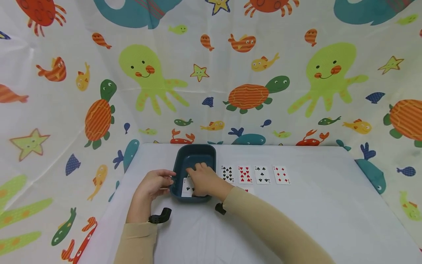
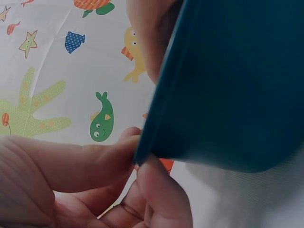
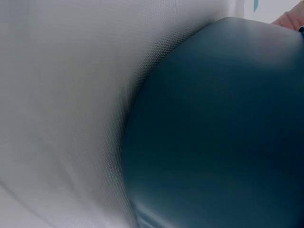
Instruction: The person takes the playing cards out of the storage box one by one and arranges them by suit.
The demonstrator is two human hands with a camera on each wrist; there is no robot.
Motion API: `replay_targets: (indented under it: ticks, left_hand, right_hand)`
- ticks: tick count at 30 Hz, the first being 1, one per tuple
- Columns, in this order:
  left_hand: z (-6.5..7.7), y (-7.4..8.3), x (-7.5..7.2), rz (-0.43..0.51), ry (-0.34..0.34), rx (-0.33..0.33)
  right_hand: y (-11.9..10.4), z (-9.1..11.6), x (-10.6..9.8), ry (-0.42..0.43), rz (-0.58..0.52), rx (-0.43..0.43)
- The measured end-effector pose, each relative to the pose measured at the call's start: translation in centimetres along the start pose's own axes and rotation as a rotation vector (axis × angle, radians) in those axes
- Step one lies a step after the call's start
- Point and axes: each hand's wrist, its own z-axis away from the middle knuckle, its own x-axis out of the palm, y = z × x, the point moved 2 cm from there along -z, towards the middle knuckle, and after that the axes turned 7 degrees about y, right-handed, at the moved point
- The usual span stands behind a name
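Note:
A dark teal rectangular bin (image 1: 194, 146) stands on the white table. My left hand (image 1: 157, 184) pinches its left rim; the left wrist view shows thumb and fingers on either side of the rim (image 2: 166, 90). Inside the bin's near part lies a playing card (image 1: 186, 185) with black clubs. Over the cards there, my right hand (image 1: 206, 180) reaches down into the bin from the right. Its fingertips are partly hidden, and I cannot tell whether they grip a card. In the right wrist view the bin's outer wall (image 3: 213, 123) fills most of the picture.
Right of the bin, several face-up cards lie in a row: spades (image 1: 227, 174), hearts (image 1: 245, 175), clubs (image 1: 262, 175) and diamonds (image 1: 281, 175). Another red card (image 1: 247, 190) shows partly behind the right sleeve (image 1: 263, 212). A sea-animal curtain (image 1: 211, 80) hangs behind the table.

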Motion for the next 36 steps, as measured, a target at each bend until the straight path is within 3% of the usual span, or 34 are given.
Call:
replay_targets:
  ticks: [23, 31, 36]
  left_hand:
    - [0.00, -0.04, -0.09, 0.017, 0.010, -0.006]
    - [0.16, 0.08, -0.05, 0.018, 0.006, -0.014]
    - [0.16, 0.08, -0.14, 0.012, 0.004, -0.015]
  right_hand:
    - [-0.35, -0.68, 0.74, 0.002, -0.059, 0.021]
    - [-0.61, -0.72, 0.89, -0.017, -0.068, -0.001]
    - [-0.76, -0.68, 0.57, 0.014, -0.076, -0.018]
